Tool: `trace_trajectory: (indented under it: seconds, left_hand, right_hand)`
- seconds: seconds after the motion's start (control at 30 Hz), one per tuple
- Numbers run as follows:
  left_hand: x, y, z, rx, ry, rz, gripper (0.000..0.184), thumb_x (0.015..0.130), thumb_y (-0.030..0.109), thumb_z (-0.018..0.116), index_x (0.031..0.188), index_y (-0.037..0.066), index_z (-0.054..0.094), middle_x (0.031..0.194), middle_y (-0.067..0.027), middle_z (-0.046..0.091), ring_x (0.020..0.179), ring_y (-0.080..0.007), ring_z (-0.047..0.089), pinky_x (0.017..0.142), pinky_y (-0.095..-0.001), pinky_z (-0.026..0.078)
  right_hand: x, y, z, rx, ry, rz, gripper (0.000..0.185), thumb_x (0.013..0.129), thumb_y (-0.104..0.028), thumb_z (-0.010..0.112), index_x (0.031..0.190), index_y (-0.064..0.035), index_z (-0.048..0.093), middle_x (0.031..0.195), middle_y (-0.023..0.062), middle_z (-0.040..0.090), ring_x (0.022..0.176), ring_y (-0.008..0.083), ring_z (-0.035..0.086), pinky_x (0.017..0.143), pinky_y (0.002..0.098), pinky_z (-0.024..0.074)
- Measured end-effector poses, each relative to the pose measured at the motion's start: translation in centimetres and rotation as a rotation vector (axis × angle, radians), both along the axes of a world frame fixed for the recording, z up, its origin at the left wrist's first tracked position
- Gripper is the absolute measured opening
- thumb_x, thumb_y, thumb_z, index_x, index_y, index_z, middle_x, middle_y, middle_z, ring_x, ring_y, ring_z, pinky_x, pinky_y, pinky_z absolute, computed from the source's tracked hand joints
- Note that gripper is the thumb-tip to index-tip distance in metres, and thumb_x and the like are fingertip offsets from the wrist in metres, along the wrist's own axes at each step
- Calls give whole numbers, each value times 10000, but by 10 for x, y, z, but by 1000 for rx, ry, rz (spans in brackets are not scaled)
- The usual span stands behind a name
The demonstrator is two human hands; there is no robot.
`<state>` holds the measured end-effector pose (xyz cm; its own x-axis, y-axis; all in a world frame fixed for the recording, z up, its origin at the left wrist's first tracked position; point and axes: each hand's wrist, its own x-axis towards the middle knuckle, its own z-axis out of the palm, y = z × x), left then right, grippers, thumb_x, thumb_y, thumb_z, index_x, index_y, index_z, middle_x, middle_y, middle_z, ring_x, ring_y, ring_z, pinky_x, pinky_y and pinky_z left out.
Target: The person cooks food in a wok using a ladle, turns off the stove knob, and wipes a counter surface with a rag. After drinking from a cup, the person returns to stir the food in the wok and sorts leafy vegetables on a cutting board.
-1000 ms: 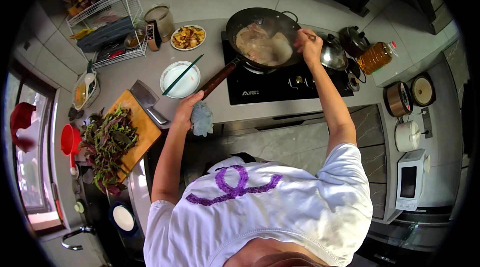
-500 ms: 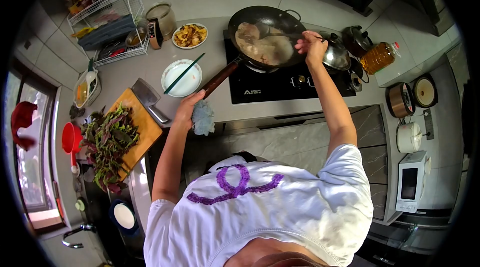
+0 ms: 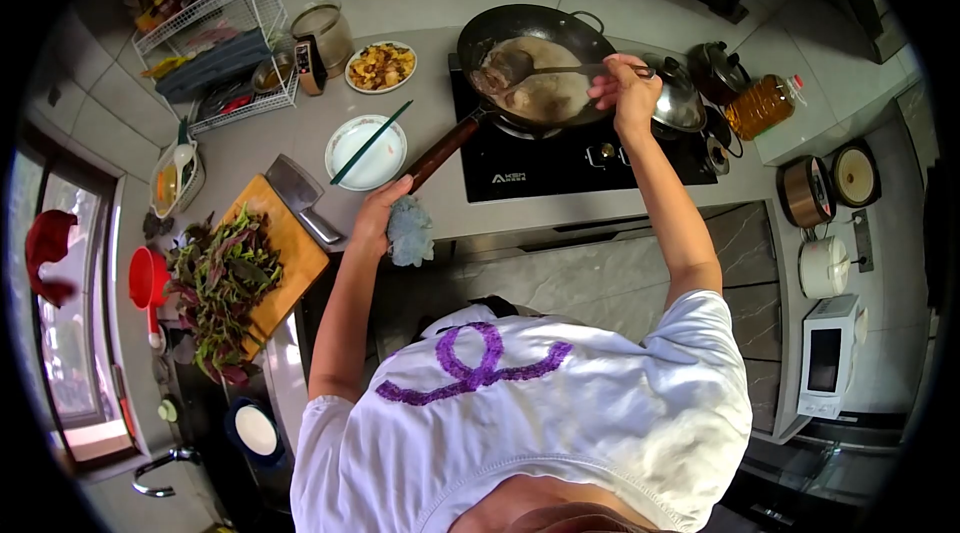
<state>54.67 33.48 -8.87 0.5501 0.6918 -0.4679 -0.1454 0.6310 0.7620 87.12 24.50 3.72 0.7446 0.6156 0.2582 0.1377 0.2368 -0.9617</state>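
At upper center, pale liquid (image 3: 548,101) could slop from the wok (image 3: 535,23) if the left hand (image 3: 380,214), gripping its handle (image 3: 447,149), slackens against the utensil (image 3: 565,69) the right hand (image 3: 632,95) grasps.

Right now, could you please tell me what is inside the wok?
The wok holds a cloudy, pale brown liquid and the dark head of a utensil held in the right hand. The liquid hides the wok's bottom and anything sunk in it.
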Motion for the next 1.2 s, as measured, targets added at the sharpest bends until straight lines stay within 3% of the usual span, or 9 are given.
trace_trajectory:
  seconds: [0.37, 0.53, 0.83, 1.13, 1.2]
  left_hand:
    - [0, 4, -6, -5, 6, 0, 337, 727, 280, 682, 921, 33, 563, 705, -20, 523, 614, -134, 521, 561, -277, 439]
    - [1, 2, -3, -13, 5, 7, 343, 721, 277, 688, 926, 32, 562, 697, -18, 522, 602, -137, 520, 556, -276, 438]
    - [1, 9, -9, -1, -16, 17, 403, 718, 263, 688, 1020, 36, 548, 793, -22, 541, 684, -135, 523, 613, -282, 446]
    - [0, 10, -12, 7, -6, 9, 475, 703, 279, 703, 1056, 15, 528, 827, -38, 545, 723, -150, 532, 648, -291, 454]
    - [1, 10, -13, 8, -20, 7, 372, 733, 265, 673, 992, 61, 501, 784, -78, 557, 672, -205, 571, 605, -333, 486]
  right_hand:
    - [16, 2, -10, 130, 90, -59, 138, 793, -81, 493, 821, 41, 552, 617, 142, 566, 455, 201, 578, 335, 249, 415]
    - [-9, -25, 2, 21, -73, 46, 153, 810, -121, 523, 845, 21, 569, 628, 109, 574, 484, 159, 575, 363, 211, 399]
    - [-16, -19, -34, -108, -390, 197, 122, 807, -91, 570, 859, 11, 613, 676, 41, 594, 530, 87, 549, 436, 186, 388]
    - [33, -3, -52, -168, -805, 68, 129, 787, -84, 569, 878, 2, 602, 771, 143, 619, 579, 212, 580, 541, 268, 451]
    - [40, -8, -49, -183, -845, 23, 134, 783, -94, 568, 883, -11, 604, 797, 151, 619, 594, 246, 580, 557, 279, 458]
